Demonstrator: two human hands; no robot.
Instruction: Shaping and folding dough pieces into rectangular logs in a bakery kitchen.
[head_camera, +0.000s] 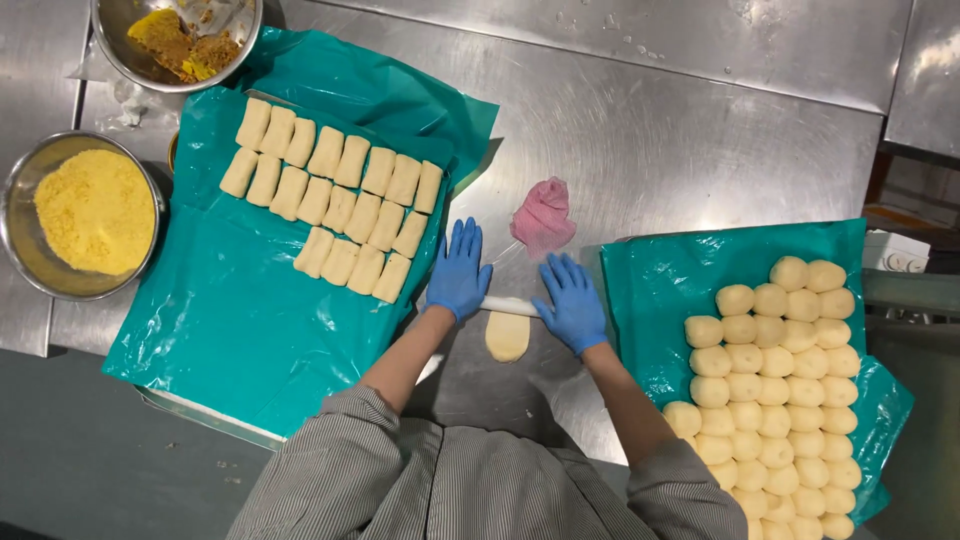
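Both my hands wear blue gloves and press flat on a thin white rolling pin (509, 305) lying crosswise on the steel table. My left hand (459, 270) rests on the pin's left end, my right hand (572, 301) on its right end. Under the pin lies a flattened oval piece of pale dough (507, 337), sticking out toward me. The fingers of both hands are spread, palms down on the pin.
A teal sheet (230, 320) at left holds rows of several folded dough rectangles (335, 195). Another teal sheet (660, 280) at right holds several round dough balls (780, 390). A pink cloth (543, 217) lies beyond the hands. Two metal bowls (20, 250) (130, 65) of yellow filling stand far left.
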